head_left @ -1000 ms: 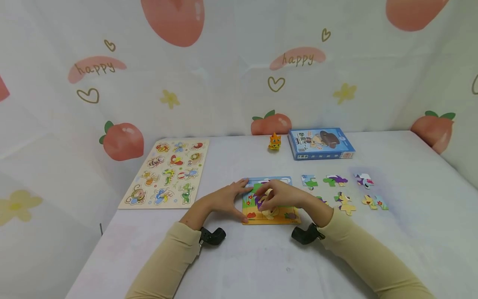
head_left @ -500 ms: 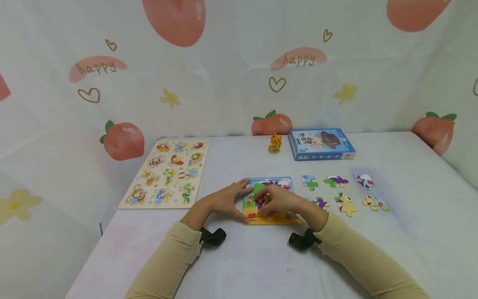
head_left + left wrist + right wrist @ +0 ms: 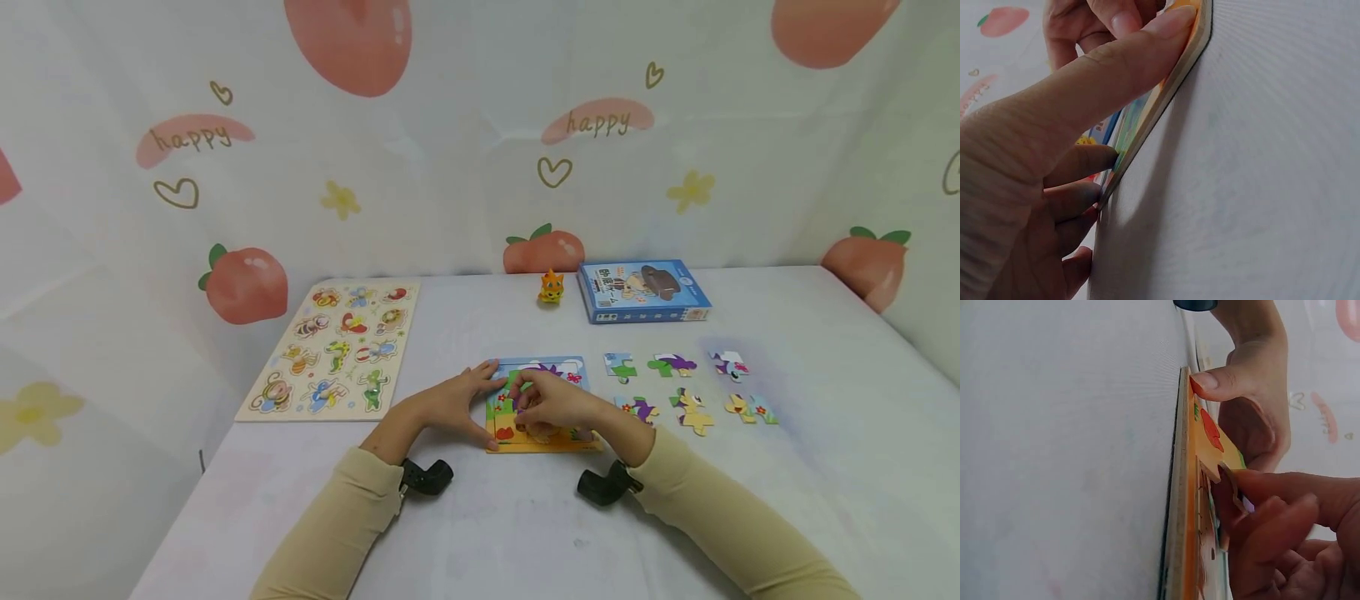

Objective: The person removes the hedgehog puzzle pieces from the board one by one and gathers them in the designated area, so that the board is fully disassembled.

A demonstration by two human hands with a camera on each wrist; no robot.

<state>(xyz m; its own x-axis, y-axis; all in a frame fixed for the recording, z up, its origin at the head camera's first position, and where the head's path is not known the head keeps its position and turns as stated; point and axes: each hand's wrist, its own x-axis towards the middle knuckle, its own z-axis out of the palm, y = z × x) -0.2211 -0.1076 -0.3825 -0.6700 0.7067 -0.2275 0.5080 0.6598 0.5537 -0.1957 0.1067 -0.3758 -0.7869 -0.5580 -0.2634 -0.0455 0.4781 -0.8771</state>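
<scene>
My left hand (image 3: 457,402) lies at the left side of a colourful puzzle board (image 3: 540,447). Its thumb (image 3: 1147,47) presses on the near left corner, while the other fingers touch the edge further back. Over the board, my right hand (image 3: 561,406) pinches a thin puzzle piece (image 3: 1231,485) between thumb and finger. In the right wrist view this piece stands tilted to the board, close to a red shape printed there. Pieces fitted in the board show green, purple and yellow parts; my right hand hides much of the middle.
Several loose puzzle pieces lie to the right, among them a yellow one (image 3: 695,416) and a blue-green one (image 3: 619,366). A wooden insect board (image 3: 330,350) is at left. Behind are an orange toy figure (image 3: 551,287) and a blue box (image 3: 642,291).
My right hand has shifted a little left over the board, and its fingers have turned, uncovering more of the upper right part. The left hand keeps its place.
</scene>
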